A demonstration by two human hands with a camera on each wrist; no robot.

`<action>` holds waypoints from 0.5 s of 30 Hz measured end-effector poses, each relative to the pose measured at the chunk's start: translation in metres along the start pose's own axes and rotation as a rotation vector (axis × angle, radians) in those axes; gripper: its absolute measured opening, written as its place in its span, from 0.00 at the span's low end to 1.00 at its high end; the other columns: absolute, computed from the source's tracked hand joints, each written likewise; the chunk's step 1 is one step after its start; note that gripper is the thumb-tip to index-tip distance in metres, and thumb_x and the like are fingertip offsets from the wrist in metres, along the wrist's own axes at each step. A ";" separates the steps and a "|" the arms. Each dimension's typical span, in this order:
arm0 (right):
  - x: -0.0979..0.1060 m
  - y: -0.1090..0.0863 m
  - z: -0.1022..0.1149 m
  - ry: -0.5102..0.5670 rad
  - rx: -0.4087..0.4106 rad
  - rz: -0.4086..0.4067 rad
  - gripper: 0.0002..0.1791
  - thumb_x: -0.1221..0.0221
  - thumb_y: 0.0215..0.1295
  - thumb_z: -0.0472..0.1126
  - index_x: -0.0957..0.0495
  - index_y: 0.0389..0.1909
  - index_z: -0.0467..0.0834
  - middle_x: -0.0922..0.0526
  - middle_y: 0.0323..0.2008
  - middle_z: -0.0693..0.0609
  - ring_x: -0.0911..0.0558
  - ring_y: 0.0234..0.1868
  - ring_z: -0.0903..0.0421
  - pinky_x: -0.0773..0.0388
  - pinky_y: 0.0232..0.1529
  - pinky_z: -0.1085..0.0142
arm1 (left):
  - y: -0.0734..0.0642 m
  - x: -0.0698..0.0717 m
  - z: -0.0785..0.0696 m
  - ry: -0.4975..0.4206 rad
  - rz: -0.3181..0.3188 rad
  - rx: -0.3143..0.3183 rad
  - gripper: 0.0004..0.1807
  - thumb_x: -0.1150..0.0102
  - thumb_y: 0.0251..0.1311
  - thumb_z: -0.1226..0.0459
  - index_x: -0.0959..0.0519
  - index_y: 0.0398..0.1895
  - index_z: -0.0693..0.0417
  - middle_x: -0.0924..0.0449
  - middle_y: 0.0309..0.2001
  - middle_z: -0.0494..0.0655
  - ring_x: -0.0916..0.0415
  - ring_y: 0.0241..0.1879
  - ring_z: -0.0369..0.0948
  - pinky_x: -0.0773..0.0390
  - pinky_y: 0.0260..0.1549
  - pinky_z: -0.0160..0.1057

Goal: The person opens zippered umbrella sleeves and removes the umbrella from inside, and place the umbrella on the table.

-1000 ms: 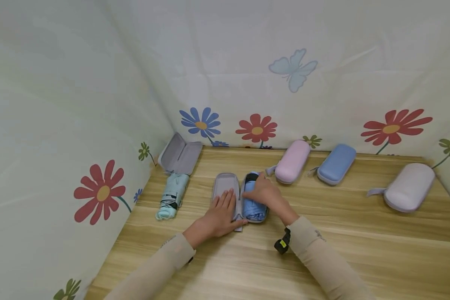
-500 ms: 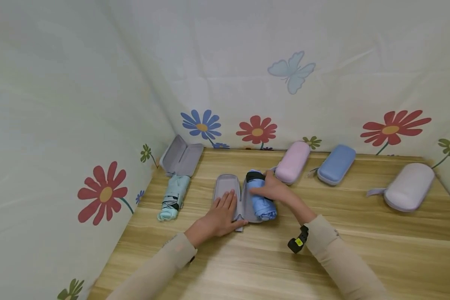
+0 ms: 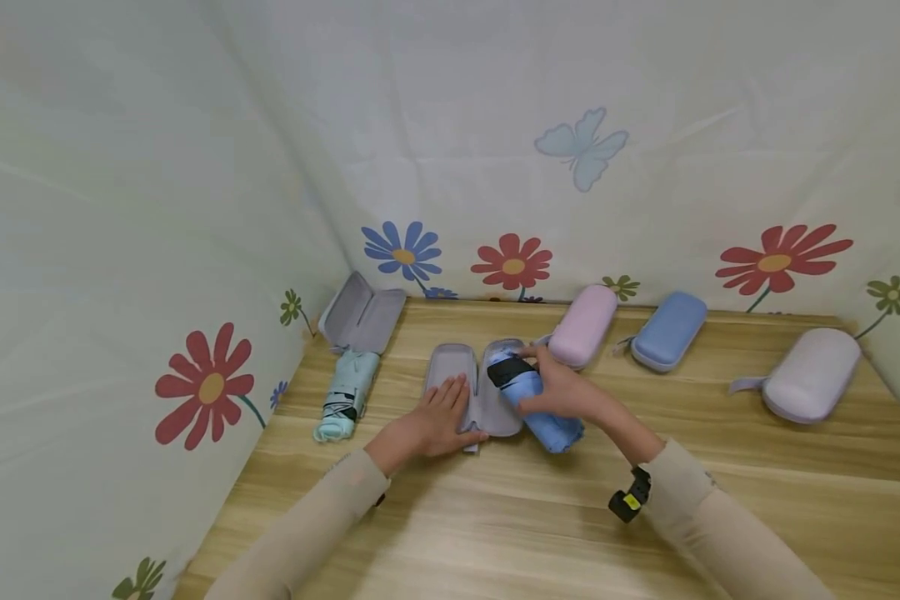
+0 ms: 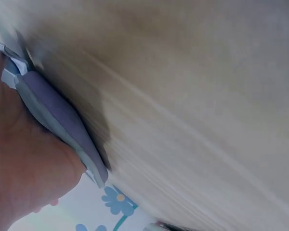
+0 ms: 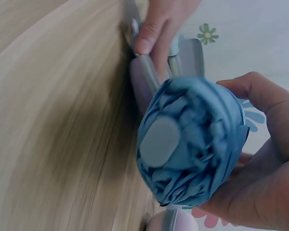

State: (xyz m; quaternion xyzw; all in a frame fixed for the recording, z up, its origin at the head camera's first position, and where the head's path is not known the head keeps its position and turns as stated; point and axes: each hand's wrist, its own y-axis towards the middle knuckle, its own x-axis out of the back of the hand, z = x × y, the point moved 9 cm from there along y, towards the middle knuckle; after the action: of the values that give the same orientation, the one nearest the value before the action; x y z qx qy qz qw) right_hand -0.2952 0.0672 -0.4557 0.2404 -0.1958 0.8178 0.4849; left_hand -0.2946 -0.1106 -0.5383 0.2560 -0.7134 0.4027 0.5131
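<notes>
My right hand (image 3: 566,390) grips a folded blue compact umbrella (image 3: 553,432) with a black band round it. It slants over the right half of an unzipped grey-lined case (image 3: 499,413), its lower end past the case's edge. In the right wrist view the umbrella's gathered end (image 5: 192,139) faces the camera, with fingers and thumb round its side. My left hand (image 3: 429,423) lies flat on the case's left half, fingers straight. The left wrist view shows this hand (image 4: 31,159) against the case's purplish shell (image 4: 62,113).
A mint folded umbrella (image 3: 351,387) lies at left, below another unzipped grey case (image 3: 381,317). Along the back stand closed cases: pink (image 3: 585,323), blue (image 3: 671,330) and, farther right, pale grey (image 3: 812,373). Flower-printed sheeting (image 3: 450,183) walls the wooden table (image 3: 450,533).
My right hand has lifted the blue umbrella out of the case's right half and moved it rightward, tilting it. My left hand has stayed on the case.
</notes>
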 end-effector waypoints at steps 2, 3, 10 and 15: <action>-0.003 -0.003 0.001 -0.018 0.026 0.018 0.51 0.29 0.55 0.41 0.48 0.75 0.37 0.30 0.64 0.31 0.24 0.57 0.41 0.26 0.57 0.48 | 0.003 -0.002 0.005 0.001 0.004 0.003 0.57 0.65 0.68 0.28 0.61 0.82 0.62 0.69 0.82 0.57 0.69 0.81 0.52 0.59 0.76 0.56; -0.004 -0.005 0.003 -0.034 0.046 0.030 0.51 0.29 0.55 0.40 0.48 0.75 0.37 0.30 0.64 0.30 0.24 0.59 0.41 0.26 0.57 0.47 | 0.005 -0.002 0.008 0.001 0.008 0.006 0.58 0.66 0.67 0.27 0.62 0.82 0.62 0.70 0.82 0.57 0.70 0.81 0.51 0.59 0.76 0.56; -0.024 -0.014 0.015 -0.297 0.212 0.152 0.47 0.24 0.49 0.36 0.37 0.69 0.35 0.26 0.63 0.38 0.24 0.59 0.47 0.26 0.60 0.51 | 0.019 0.000 0.025 -0.016 -0.001 0.025 0.56 0.61 0.70 0.31 0.64 0.81 0.64 0.71 0.82 0.59 0.71 0.81 0.53 0.61 0.76 0.56; -0.057 -0.024 0.028 -0.578 0.434 0.297 0.45 0.22 0.47 0.35 0.32 0.67 0.41 0.23 0.61 0.47 0.25 0.61 0.49 0.27 0.63 0.54 | 0.031 -0.002 0.038 0.004 0.025 0.082 0.54 0.64 0.72 0.32 0.68 0.81 0.61 0.75 0.82 0.56 0.73 0.81 0.52 0.62 0.77 0.55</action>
State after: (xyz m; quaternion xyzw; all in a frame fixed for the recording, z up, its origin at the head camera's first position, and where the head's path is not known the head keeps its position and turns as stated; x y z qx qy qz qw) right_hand -0.2445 0.0230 -0.4637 0.5268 -0.1794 0.8001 0.2241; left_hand -0.3380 -0.1254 -0.5551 0.2670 -0.6982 0.4387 0.4987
